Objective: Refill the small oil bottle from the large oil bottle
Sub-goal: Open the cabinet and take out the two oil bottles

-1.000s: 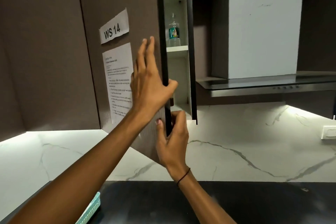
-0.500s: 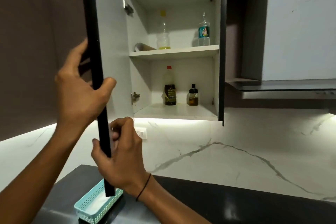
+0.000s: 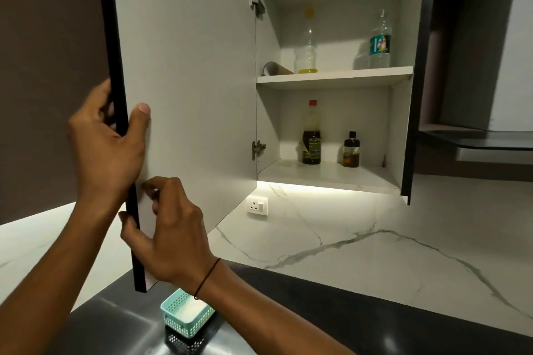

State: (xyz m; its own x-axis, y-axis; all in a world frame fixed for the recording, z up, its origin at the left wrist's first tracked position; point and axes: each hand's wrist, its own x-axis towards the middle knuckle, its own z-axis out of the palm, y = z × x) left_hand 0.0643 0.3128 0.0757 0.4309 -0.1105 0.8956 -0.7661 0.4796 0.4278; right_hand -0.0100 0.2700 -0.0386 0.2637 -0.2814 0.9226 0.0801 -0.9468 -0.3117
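Marble wall (image 3: 375, 239), open cupboard, left hand (image 3: 106, 147) and right hand (image 3: 170, 233) both gripping door (image 3: 187, 81) edge, large bottle (image 3: 311, 138) beside small bottle (image 3: 351, 150) on bottom shelf

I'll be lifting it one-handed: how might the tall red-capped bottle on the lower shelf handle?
The red-capped bottle looks tall and narrow, so likely tippy if nudged. Its dark lower half suggests it's part full, so moderately heavy. If it holds oil, possibly slippery.
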